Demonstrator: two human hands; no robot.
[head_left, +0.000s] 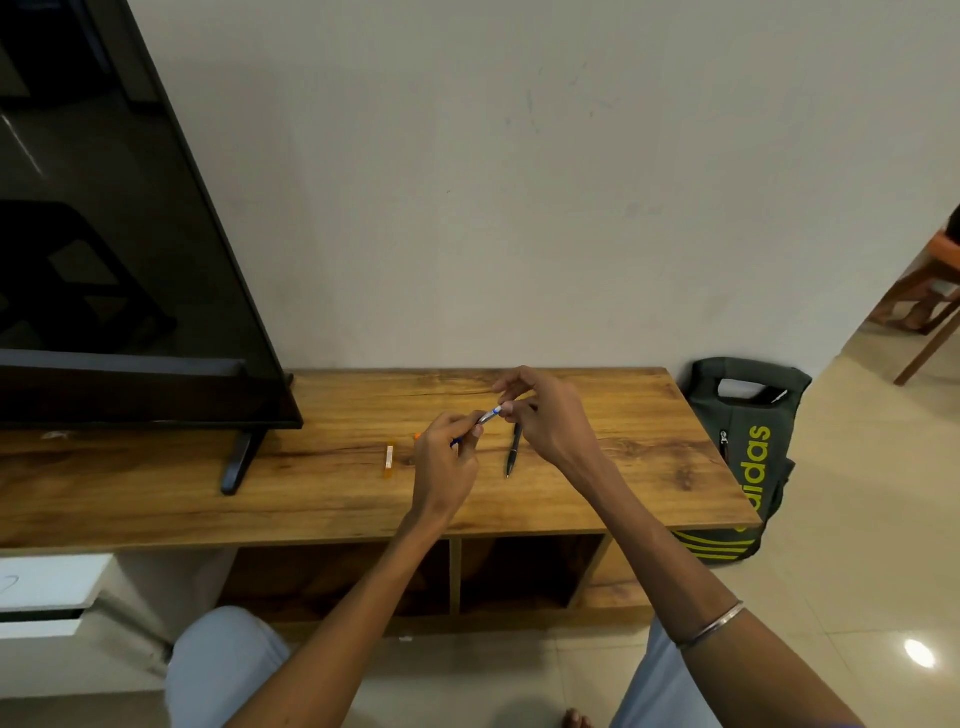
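Above the middle of the wooden TV unit (337, 499), both hands hold one silver and blue pen (490, 415). My left hand (448, 462) grips its lower end with curled fingers. My right hand (550, 415) pinches its upper, blue end between thumb and fingertips. A black pen (514, 451) lies on the wood just below my right hand. A small orange and white piece (389, 460) lies to the left of my left hand. Another bit of orange (417, 437) peeks out behind my left hand.
A large black television (114, 260) stands on the left of the unit, its foot (239, 462) near the orange piece. A dark bag with yellow lettering (748, 447) leans at the unit's right end. Open shelves (519, 577) sit below. My knees are at the bottom.
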